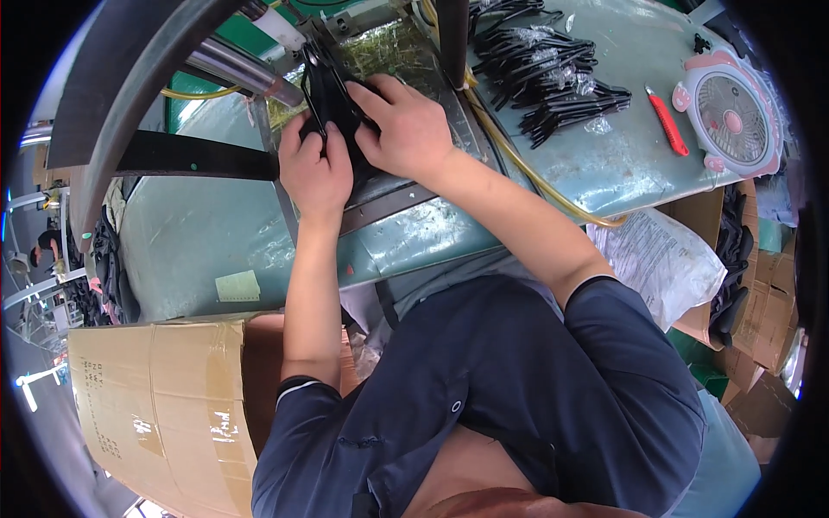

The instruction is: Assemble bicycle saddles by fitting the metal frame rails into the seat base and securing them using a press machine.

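Observation:
A black piece that looks like a bicycle saddle point(333, 97) lies on the machine bed, its narrow end toward the far side. A bent black wire rail point(312, 86) runs along its left side. My left hand point(316, 173) grips the saddle from the left with curled fingers. My right hand point(404, 129) holds it from the right, thumb and forefinger against the black surface. The saddle's near end is partly hidden between my hands.
Metal machine rods point(246, 71) stand close beyond my left hand. On the bench point(596, 181) at right lie bundled black wire rails point(553, 69), a red-handled cutter point(667, 121) and a pink fan point(732, 116). A yellow hose point(535, 177) crosses the bench; a cardboard box point(164, 406) stands front left.

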Demonstrator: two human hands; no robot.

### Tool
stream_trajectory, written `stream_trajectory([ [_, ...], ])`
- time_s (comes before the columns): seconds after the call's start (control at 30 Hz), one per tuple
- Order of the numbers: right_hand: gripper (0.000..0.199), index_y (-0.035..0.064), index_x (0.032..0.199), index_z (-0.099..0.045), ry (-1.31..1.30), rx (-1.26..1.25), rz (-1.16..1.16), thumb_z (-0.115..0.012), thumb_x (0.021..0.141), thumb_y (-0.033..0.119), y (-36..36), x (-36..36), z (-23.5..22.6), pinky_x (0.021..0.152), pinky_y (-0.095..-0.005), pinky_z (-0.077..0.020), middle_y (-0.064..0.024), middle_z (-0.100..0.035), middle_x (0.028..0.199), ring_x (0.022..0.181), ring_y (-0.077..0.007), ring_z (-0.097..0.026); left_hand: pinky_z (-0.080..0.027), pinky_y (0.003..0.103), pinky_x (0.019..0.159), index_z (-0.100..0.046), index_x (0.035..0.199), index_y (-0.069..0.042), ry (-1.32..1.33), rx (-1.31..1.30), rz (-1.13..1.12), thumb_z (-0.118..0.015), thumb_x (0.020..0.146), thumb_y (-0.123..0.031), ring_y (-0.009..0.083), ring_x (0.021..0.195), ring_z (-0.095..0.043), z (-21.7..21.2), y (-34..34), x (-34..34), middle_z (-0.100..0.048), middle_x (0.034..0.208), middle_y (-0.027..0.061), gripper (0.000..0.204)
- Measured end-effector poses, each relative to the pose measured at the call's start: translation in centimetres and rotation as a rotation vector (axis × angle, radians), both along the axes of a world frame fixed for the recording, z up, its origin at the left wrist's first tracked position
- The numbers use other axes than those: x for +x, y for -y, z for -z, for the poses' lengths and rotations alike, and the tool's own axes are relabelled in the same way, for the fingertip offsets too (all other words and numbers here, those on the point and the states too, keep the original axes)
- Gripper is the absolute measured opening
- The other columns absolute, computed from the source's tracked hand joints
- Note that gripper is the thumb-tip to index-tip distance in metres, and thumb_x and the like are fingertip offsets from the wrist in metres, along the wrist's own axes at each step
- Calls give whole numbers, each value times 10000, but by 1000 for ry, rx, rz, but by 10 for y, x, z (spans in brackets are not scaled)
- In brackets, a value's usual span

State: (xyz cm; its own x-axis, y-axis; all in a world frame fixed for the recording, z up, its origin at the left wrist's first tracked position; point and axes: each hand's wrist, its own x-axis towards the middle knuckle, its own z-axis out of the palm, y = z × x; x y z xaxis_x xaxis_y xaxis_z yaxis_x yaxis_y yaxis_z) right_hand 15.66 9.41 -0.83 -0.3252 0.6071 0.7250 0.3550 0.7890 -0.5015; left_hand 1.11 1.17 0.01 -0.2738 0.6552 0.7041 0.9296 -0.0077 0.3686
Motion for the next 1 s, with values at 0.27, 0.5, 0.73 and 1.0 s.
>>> stream_trajectory([
  [0.27, 740, -51, 1458, -548, 5, -81, -58, -766, 946, 437, 6, 5, -2, 960, -488, -601, -272, -649, 1369, 1167, -454, -687, -552, 459, 989, -618, 1166, -17, 8, 40, -13, -819, 904, -148, 421, 1209, -657, 4, 8, 1, -661, 1344, 228, 355],
  [0.5, 635, -28, 1484, -559, -24, -445, -172, -714, 1016, 372, 4, 30, -21, 1043, -478, -560, -283, -674, 1371, 1236, -455, -676, -541, 474, 1032, -641, 1273, -33, 205, -305, -90, -802, 865, -208, 410, 1173, -685, -13, 10, 4, -699, 1279, 213, 473],
  [0.73, 812, 65, 1529, -545, 221, 172, -234, -719, 737, 49, 14, 124, -54, 1194, -488, -434, -174, -684, 1377, 1293, -350, -642, -501, 269, 947, -681, 1226, 20, 1304, -459, 490, -642, 932, 24, 135, 1036, -651, -31, 73, -9, -700, 1104, 57, 296],
  [1.0, 836, 29, 1489, -541, -276, -696, 65, -919, 784, 273, 8, 208, -41, 1104, -400, -514, -162, -696, 1379, 1253, -256, -676, -557, 351, 958, -696, 1179, 26, 842, -407, 379, -682, 1042, -65, 215, 1061, -726, -54, 112, 25, -759, 1188, 148, 165],
])
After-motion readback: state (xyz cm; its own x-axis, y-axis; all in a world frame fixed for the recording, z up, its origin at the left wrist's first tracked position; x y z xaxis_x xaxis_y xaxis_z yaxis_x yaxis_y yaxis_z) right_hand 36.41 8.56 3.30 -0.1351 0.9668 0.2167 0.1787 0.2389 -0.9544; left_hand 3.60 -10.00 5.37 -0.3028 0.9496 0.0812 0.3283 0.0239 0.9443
